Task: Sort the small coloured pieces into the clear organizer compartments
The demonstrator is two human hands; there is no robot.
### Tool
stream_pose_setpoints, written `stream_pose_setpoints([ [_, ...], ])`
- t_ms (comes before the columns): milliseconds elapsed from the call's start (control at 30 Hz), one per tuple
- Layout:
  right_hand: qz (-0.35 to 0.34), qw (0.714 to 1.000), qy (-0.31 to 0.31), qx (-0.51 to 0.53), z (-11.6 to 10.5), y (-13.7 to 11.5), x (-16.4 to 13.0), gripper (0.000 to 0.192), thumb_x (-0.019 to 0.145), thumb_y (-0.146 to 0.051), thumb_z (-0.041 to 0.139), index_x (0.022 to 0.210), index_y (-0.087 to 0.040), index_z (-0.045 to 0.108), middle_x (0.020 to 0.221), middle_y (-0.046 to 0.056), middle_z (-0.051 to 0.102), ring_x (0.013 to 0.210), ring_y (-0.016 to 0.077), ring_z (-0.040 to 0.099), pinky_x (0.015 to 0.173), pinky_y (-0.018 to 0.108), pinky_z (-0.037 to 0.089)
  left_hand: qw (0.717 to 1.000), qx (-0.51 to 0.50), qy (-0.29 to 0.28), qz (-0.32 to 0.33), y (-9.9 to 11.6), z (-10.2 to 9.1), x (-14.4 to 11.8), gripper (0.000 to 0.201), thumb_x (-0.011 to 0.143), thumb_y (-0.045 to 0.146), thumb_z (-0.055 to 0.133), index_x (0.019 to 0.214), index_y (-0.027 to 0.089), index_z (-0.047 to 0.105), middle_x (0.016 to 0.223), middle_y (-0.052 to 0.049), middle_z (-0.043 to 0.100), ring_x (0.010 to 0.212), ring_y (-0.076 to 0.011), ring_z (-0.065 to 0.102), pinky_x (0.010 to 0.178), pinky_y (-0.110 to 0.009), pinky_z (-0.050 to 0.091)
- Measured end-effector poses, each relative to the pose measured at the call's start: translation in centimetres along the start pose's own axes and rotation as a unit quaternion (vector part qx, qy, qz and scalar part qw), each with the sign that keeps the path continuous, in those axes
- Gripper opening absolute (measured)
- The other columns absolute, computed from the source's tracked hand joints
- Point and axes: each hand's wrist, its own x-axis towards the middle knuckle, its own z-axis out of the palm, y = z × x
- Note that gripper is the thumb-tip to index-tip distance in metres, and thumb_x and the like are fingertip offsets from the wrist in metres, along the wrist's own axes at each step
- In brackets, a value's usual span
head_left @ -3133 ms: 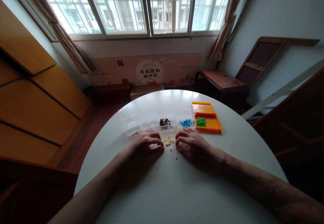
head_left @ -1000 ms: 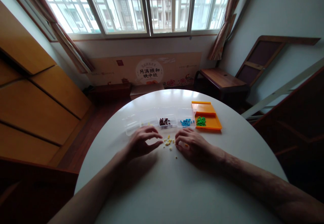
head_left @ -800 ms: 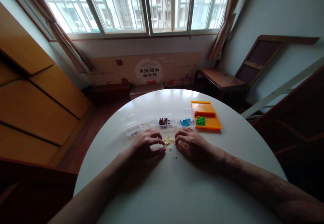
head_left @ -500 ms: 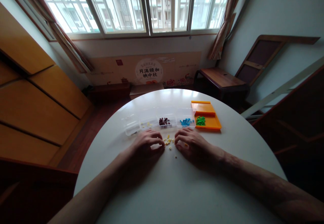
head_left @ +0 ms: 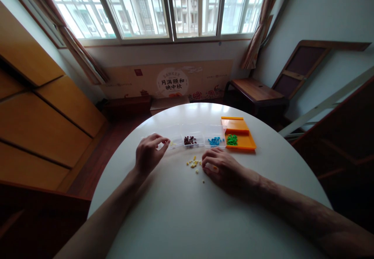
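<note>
My left hand (head_left: 148,154) hovers at the left end of a row of clear plastic boxes (head_left: 175,139). Its thumb and forefinger are pinched together above the box with a few yellow pieces, and anything between them is too small to see. My right hand (head_left: 222,168) lies on the white round table (head_left: 189,220) with its fingers loosely curled. Its fingertips are beside a small scatter of yellow pieces (head_left: 193,163), and one orange-yellow piece (head_left: 215,168) lies by a finger.
The clear boxes also hold dark brown pieces (head_left: 189,140) and blue pieces (head_left: 215,141). An orange tray (head_left: 244,145) with green pieces (head_left: 232,140) stands to their right. A dark wooden bench (head_left: 254,91) stands beyond the table, and wooden cabinets line the left wall.
My left hand has left the yellow scatter and moved up and left to the clear boxes, fingers pinched. My right hand has stayed where it was.
</note>
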Motion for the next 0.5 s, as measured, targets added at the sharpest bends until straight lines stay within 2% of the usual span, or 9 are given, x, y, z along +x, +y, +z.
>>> stream_pose_setpoints([
  [167, -0.006, 1.0, 0.001, 0.003, 0.1, 0.3, -0.1, 0.005, 0.103, -0.02, 0.066, 0.101, -0.023, 0.07, 0.111, 0.007, 0.076, 0.104, 0.0231, 0.068, 0.098, 0.041, 0.052, 0.999, 0.037, 0.002, -0.01, -0.7, 0.1, -0.1, 0.015, 0.101, 0.03, 0.07, 0.097, 0.025, 0.084, 0.094, -0.002, 0.078, 0.072, -0.0176, 0.067, 0.085, -0.037, 0.05],
  [300, -0.008, 1.0, 0.002, 0.007, 0.1, 0.2, -0.1, 0.007, 0.103, -0.018, 0.065, 0.101, -0.023, 0.069, 0.111, 0.006, 0.076, 0.103, 0.0228, 0.068, 0.098, 0.042, 0.051, 1.0, -0.003, -0.005, 0.005, 0.2, 0.1, -0.1, 0.015, 0.102, 0.032, 0.071, 0.096, 0.025, 0.083, 0.093, -0.002, 0.078, 0.072, -0.0172, 0.067, 0.083, -0.037, 0.051],
  [367, -0.007, 1.0, 0.003, 0.007, 0.1, 0.1, 0.0, 0.008, 0.104, -0.017, 0.064, 0.101, -0.023, 0.069, 0.11, 0.006, 0.076, 0.103, 0.0229, 0.068, 0.099, 0.042, 0.051, 0.998, -0.047, -0.015, 0.032, 1.2, 0.1, -0.3, 0.016, 0.102, 0.033, 0.071, 0.094, 0.024, 0.083, 0.093, -0.002, 0.078, 0.071, -0.016, 0.066, 0.081, -0.036, 0.052],
  [500, -0.003, 1.0, 0.008, 0.003, 0.3, 0.2, 0.0, 0.007, 0.104, -0.018, 0.065, 0.102, -0.023, 0.069, 0.11, 0.006, 0.076, 0.104, 0.0235, 0.068, 0.098, 0.042, 0.051, 0.978, -0.141, -0.063, 0.14, 3.6, 0.3, -0.7, 0.016, 0.103, 0.032, 0.071, 0.094, 0.025, 0.082, 0.093, -0.003, 0.079, 0.081, -0.0169, 0.072, 0.081, -0.035, 0.055],
])
